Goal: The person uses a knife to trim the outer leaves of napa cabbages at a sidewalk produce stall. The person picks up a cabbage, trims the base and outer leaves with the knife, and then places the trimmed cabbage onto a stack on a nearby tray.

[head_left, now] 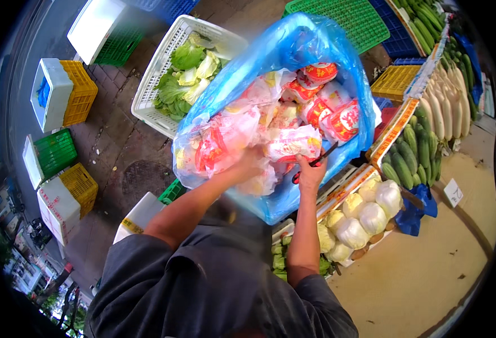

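Note:
A large blue plastic bag (293, 34) stands wide open in front of me, full of wrapped packages in white film with red and yellow print. My right hand (312, 170) is closed around scissors (317, 161) with dark blades and red on the handle, the blades pointing up and right. Its fingertips touch the near edge of one white-wrapped package (294, 142). Blurred by motion, my left hand (249, 164) lies against crumpled wrappers (219, 141) at that package's left end; its fingers are too smeared to read. Red-and-white packages (341, 121) sit at the bag's right.
A white crate (146, 93) of leafy greens stands beyond the bag on the left. Yellow crates (80, 93) and green crates (56, 152) line the far left. Cabbages (366, 218), cucumbers (414, 149) and white radishes (448, 101) fill the stall at right.

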